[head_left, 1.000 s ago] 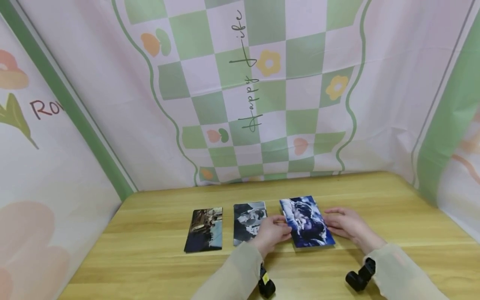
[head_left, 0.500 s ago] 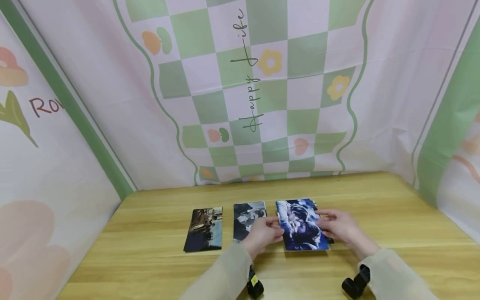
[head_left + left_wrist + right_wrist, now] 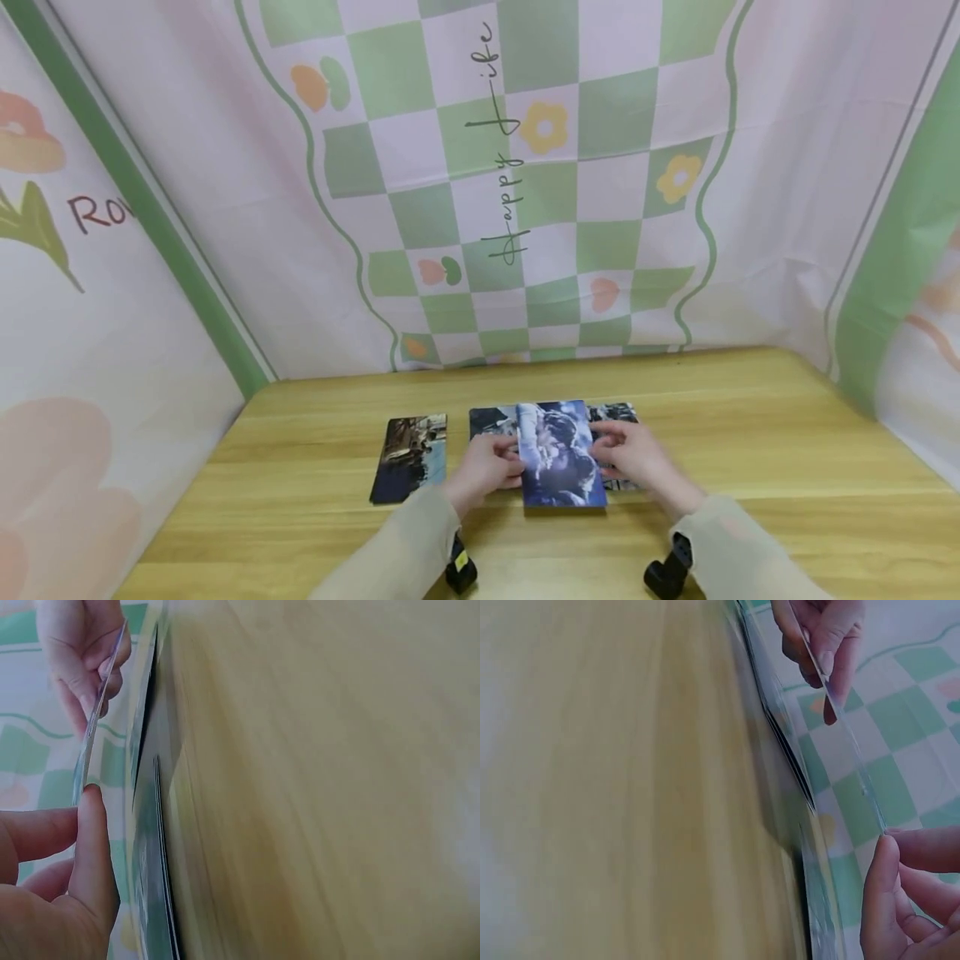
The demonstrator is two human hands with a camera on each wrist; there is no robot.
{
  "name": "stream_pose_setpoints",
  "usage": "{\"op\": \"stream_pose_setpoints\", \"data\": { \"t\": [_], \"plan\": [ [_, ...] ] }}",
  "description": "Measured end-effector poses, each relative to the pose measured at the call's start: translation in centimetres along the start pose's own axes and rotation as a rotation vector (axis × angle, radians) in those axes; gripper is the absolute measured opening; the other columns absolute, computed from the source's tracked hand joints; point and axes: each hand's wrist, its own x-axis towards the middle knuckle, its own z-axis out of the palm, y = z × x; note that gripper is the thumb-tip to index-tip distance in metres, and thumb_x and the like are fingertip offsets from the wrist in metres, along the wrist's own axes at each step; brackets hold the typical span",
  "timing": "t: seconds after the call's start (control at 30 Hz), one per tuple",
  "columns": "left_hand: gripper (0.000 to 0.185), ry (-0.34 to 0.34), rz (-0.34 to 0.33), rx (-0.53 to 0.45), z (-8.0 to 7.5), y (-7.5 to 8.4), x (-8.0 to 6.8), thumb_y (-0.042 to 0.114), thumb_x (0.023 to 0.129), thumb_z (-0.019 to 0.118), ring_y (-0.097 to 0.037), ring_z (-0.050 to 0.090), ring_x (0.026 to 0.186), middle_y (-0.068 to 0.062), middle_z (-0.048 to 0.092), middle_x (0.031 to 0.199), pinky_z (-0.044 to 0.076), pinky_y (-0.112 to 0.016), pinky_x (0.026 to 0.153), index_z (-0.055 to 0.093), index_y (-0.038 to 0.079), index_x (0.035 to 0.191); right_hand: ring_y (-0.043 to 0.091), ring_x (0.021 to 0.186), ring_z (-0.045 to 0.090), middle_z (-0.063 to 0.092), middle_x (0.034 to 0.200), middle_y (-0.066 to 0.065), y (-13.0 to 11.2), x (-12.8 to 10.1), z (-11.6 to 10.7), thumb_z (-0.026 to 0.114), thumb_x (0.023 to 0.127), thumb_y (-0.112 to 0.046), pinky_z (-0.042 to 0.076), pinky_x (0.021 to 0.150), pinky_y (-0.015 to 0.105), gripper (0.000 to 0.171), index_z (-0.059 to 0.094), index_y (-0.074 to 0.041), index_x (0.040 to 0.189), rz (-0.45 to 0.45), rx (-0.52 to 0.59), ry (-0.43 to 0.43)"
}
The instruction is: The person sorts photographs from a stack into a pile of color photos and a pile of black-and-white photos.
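Note:
A blue-and-white photo print (image 3: 562,457) hangs a little above the table, held at both side edges. My left hand (image 3: 483,469) pinches its left edge between thumb and fingers. On the opposite edge my right hand (image 3: 637,458) does the same. In the left wrist view the print (image 3: 99,724) appears edge-on, apart from the photos underneath. Partly covered below it lie a stack of photos with a black-and-white one on top (image 3: 491,422) and, further right, another dark photo (image 3: 617,412).
A separate stack of photos (image 3: 411,457) with a brown and blue picture lies on the left of the wooden table (image 3: 300,467). Behind the table hangs a green-and-white checked cloth (image 3: 551,292). Small black cameras (image 3: 461,568) are worn at the wrists.
Both hands have carried the blue print leftward, from the right photo to between it and the middle stack. A dark photo beneath has come into view on the right.

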Motion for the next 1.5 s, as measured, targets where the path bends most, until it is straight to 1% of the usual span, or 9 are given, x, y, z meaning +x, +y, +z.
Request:
{"op": "stream_pose_setpoints", "data": {
  "t": [0.3, 0.47, 0.63, 0.83, 0.93, 1.07, 1.17, 1.33, 1.5],
  "plan": [
    [0.055, -0.026, 0.017, 0.018, -3.1, -0.8, -1.0, -0.008, 0.087, 0.059, -0.012, 0.058, 0.077, -0.008, 0.055, 0.088, 0.06, -0.029, 0.07, 0.041, -0.007, 0.138, 0.014, 0.072, 0.06, 0.062, 0.09, 0.012, -1.3, 0.3, 3.0, 0.06, 0.088, 0.001, 0.058, 0.061, 0.028, 0.045, 0.049, 0.008, 0.132, 0.015, 0.031, 0.009],
    [0.054, 0.002, 0.022, 0.047, -5.1, -1.4, -1.3, -0.007, 0.087, 0.061, -0.013, 0.06, 0.078, -0.009, 0.057, 0.09, 0.06, -0.028, 0.069, 0.042, -0.008, 0.137, 0.016, 0.072, 0.061, 0.063, 0.09, 0.014, -2.3, 0.8, 4.8, 0.062, 0.086, 0.003, 0.059, 0.061, 0.03, 0.044, 0.053, 0.004, 0.129, 0.012, 0.043, 0.018],
    [0.049, 0.048, 0.03, 0.064, -7.1, -1.4, -1.7, -0.006, 0.087, 0.061, -0.013, 0.06, 0.074, -0.012, 0.059, 0.092, 0.059, -0.027, 0.066, 0.047, -0.008, 0.133, 0.015, 0.07, 0.062, 0.064, 0.09, 0.016, -3.3, 1.5, 6.5, 0.063, 0.085, 0.005, 0.06, 0.061, 0.031, 0.045, 0.053, 0.007, 0.128, 0.005, 0.094, 0.019],
    [0.042, 0.107, 0.037, 0.071, -9.8, -1.9, -2.4, -0.006, 0.088, 0.06, -0.013, 0.059, 0.073, -0.012, 0.059, 0.09, 0.059, -0.027, 0.067, 0.05, -0.008, 0.129, 0.015, 0.067, 0.063, 0.065, 0.089, 0.016, -4.4, 2.2, 8.9, 0.059, 0.085, 0.008, 0.06, 0.061, 0.03, 0.045, 0.051, 0.008, 0.129, -0.016, 0.16, -0.021],
    [0.038, 0.144, 0.032, 0.052, -11.1, -2.4, -2.8, -0.006, 0.088, 0.058, -0.013, 0.058, 0.074, -0.011, 0.058, 0.088, 0.059, -0.029, 0.068, 0.052, -0.01, 0.125, 0.017, 0.072, 0.064, 0.064, 0.095, 0.02, -5.0, 2.4, 10.2, 0.058, 0.086, 0.009, 0.061, 0.063, 0.031, 0.046, 0.049, 0.008, 0.131, -0.025, 0.195, -0.055],
    [0.035, 0.201, 0.022, 0.038, -12.6, -3.1, -3.3, -0.008, 0.088, 0.058, -0.014, 0.06, 0.077, -0.01, 0.057, 0.088, 0.06, -0.032, 0.071, 0.053, -0.012, 0.122, 0.025, 0.087, 0.066, 0.061, 0.105, 0.025, -5.5, 2.5, 11.7, 0.055, 0.09, 0.006, 0.061, 0.07, 0.033, 0.046, 0.044, 0.01, 0.134, -0.037, 0.252, -0.111],
    [0.035, 0.241, 0.007, 0.034, -13.5, -3.5, -3.6, -0.009, 0.087, 0.057, -0.014, 0.06, 0.078, -0.011, 0.058, 0.09, 0.06, -0.032, 0.071, 0.053, -0.013, 0.122, 0.026, 0.09, 0.065, 0.06, 0.107, 0.026, -5.8, 2.5, 12.6, 0.052, 0.093, 0.003, 0.06, 0.075, 0.035, 0.044, 0.042, 0.011, 0.135, -0.039, 0.296, -0.149],
    [0.035, 0.292, -0.018, 0.034, -14.6, -4.1, -3.8, -0.01, 0.086, 0.058, -0.013, 0.059, 0.076, -0.011, 0.059, 0.089, 0.059, -0.029, 0.068, 0.054, -0.014, 0.121, 0.02, 0.086, 0.065, 0.062, 0.107, 0.025, -6.0, 2.8, 13.9, 0.051, 0.093, 0.002, 0.059, 0.078, 0.034, 0.045, 0.041, 0.011, 0.136, -0.022, 0.354, -0.183],
    [0.034, 0.307, -0.007, 0.045, -15.5, -4.5, -3.7, -0.009, 0.085, 0.061, -0.011, 0.057, 0.071, -0.011, 0.057, 0.085, 0.056, -0.023, 0.062, 0.055, -0.016, 0.118, 0.018, 0.086, 0.064, 0.061, 0.108, 0.026, -6.0, 3.1, 14.9, 0.052, 0.091, 0.003, 0.059, 0.079, 0.033, 0.046, 0.041, 0.011, 0.135, -0.006, 0.384, -0.191]
  ]
}}
